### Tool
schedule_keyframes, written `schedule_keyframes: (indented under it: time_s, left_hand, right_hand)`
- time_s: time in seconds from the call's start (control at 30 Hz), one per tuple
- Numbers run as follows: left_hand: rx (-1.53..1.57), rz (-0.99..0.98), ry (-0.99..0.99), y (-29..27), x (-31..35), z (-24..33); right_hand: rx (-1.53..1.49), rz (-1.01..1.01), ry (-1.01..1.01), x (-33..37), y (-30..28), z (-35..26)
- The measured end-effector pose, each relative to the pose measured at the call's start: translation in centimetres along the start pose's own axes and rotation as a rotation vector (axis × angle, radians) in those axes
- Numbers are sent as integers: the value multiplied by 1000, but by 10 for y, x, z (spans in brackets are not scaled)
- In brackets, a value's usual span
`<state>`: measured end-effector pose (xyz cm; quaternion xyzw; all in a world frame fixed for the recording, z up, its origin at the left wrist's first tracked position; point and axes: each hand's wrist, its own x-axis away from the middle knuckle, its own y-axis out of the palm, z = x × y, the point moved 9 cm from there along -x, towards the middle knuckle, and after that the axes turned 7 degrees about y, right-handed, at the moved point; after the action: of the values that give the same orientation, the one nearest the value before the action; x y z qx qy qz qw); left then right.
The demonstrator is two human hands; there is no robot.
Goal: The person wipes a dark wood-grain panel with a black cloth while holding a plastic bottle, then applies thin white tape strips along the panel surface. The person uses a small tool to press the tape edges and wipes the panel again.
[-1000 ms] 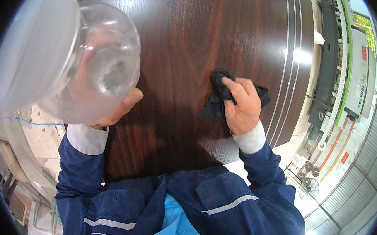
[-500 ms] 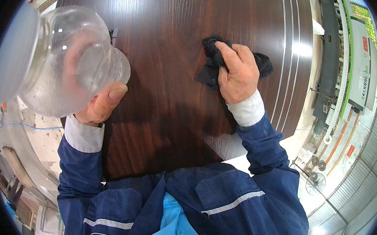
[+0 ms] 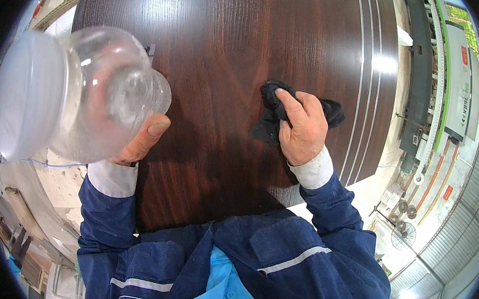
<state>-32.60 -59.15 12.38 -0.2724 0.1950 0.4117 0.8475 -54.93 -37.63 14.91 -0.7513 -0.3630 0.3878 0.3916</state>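
A dark brown wood-grain panel (image 3: 210, 164) spreads out in front of me, with thin silver lines running along its right side. On its surface lies a crumpled black cloth (image 3: 267, 130), gripped and pressed down by my right hand (image 3: 306, 129). My left hand (image 3: 140, 142) is wrapped around a clear plastic jar (image 3: 99, 134) with a wide whitish lid (image 3: 29, 96), tilted on its side above the panel's left edge. Through the jar's wall the fingers show only as a blur; the thumb is plain at its narrow end. A small dark fitting (image 3: 151, 50) sits behind the jar.
Along the right stands a long machine with a white and green body (image 3: 457, 87). Below it is a standing fan (image 3: 403, 230). At left a blue hose (image 3: 55, 164) crosses the pale floor, near a long beige board (image 3: 24, 212).
My right hand and the black cloth have slid toward me across the panel. The jar in my left hand has also come a little nearer and to the right.
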Motion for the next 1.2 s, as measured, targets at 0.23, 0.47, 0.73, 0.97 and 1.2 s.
schedule_keyframes:
  time_s: [0.23, 0.47, 0.73, 0.97, 1.2]
  left_hand:
    - [99, 82, -79, 3, 0, -3]
    - [8, 1, -58, 2, 1, -3]
    - [147, 85, -142, 6, 1, -10]
    - [136, 105, -126, -2, 4, -13]
    - [111, 101, -103, -1, 0, -7]
  right_hand:
    - [70, -55, 71, -10, 15, 24]
    - [130, -253, 167, 75, 19, -13]
    - [272, -39, -23, -102, 67, 18]
    - [95, -245, 37, 19, 32, 1]
    - [478, -82, 522, -51, -10, 148]
